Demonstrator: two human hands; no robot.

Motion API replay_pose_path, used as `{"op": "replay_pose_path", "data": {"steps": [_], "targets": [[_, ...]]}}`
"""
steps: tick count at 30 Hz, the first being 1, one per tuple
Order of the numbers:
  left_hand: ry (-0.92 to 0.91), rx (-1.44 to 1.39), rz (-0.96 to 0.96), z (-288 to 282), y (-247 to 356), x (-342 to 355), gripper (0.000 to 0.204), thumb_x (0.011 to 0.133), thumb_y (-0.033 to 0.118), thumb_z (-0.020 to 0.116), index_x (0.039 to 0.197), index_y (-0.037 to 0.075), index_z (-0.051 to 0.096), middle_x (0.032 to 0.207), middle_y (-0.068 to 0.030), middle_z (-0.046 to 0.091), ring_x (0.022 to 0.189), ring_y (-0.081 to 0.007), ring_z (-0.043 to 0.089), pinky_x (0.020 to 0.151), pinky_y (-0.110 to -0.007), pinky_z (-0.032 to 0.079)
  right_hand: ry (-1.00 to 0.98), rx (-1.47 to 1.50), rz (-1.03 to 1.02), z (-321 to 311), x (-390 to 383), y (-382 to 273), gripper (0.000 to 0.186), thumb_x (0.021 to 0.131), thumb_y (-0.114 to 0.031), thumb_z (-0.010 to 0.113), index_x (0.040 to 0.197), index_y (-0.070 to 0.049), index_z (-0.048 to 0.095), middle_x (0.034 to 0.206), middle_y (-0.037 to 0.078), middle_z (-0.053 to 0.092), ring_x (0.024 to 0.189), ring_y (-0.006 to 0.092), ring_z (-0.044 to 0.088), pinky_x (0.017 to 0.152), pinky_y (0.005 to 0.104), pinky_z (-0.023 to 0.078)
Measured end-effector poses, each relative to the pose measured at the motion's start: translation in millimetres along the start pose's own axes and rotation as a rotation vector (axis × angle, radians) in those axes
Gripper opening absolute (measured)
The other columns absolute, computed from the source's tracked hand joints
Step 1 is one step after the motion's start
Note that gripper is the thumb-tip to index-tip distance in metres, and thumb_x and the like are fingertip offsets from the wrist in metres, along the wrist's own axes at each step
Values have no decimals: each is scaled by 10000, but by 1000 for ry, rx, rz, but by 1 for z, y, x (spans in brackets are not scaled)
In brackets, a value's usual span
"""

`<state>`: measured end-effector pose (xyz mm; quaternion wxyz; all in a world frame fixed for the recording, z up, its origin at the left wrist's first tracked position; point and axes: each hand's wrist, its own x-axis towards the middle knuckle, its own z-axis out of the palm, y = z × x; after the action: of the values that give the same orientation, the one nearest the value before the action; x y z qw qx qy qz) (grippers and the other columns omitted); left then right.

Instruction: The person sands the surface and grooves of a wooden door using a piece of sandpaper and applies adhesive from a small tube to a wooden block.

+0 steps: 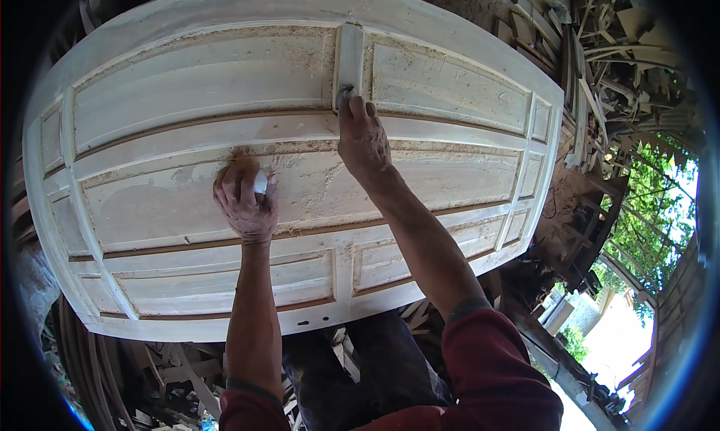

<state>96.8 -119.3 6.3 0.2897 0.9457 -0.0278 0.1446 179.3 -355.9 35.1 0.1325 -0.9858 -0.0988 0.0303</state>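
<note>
A large pale panelled wooden door (202, 150) lies flat in front of me, with fine brown dust along its mouldings. My left hand (246, 198) is closed over the long middle panel, around a white piece (261, 182); a brown, bristle-like tuft (241, 161) shows just beyond the fingers. Whether these two are one thing I cannot tell. Farther up, my right hand (364, 138) grips a small dark grey piece (345, 95) against the lower end of the short upright bar (350, 52) between the two far panels. Its kind is mostly hidden by the fingers.
Scrap wood (600, 63) is heaped to the right and beyond the door. More strips and offcuts (187, 375) lie below its near edge, by my legs (360, 363). Two small holes (315, 321) pierce the near rail. A bright opening with greenery (649, 221) is at the right.
</note>
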Motion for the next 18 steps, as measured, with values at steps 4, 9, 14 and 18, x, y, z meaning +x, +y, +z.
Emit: {"op": "replay_pose_path", "data": {"steps": [4, 9, 14, 18], "targets": [[31, 30, 41, -5, -4, 8, 424, 976, 482, 674, 1227, 140, 680, 1340, -129, 569, 1276, -372, 541, 1098, -557, 416, -77, 57, 0, -11, -55, -18, 510, 826, 102, 555, 1331, 170, 520, 1115, 216, 518, 916, 355, 558, 833, 470, 549], [-21, 4, 26, -1, 7, 13, 468, 1014, 536, 588, 1279, 161, 676, 1438, -140, 535, 1363, -373, 506, 1146, -567, 379, 63, 17, 23, 2, 13, -13, 457, 826, 82, 574, 1277, 148, 549, 1117, 197, 511, 926, 342, 557, 843, 455, 553], [-44, 59, 5, -6, -8, 4, 477, 1019, 563, 559, 1308, 198, 661, 1465, -130, 516, 1388, -359, 489, 1158, -563, 364, -54, 209, -27, -21, -36, -19, 530, 819, 122, 571, 1346, 92, 530, 1122, 188, 526, 954, 348, 572, 846, 445, 562], [-68, 128, 47, -10, 4, 13, 500, 1045, 541, 515, 1255, 117, 678, 1433, -136, 554, 1373, -353, 505, 1141, -530, 382, 295, -93, 254, -43, -81, 80, 581, 845, 153, 517, 1421, 80, 487, 1102, 219, 555, 985, 406, 586, 826, 507, 540]]}}
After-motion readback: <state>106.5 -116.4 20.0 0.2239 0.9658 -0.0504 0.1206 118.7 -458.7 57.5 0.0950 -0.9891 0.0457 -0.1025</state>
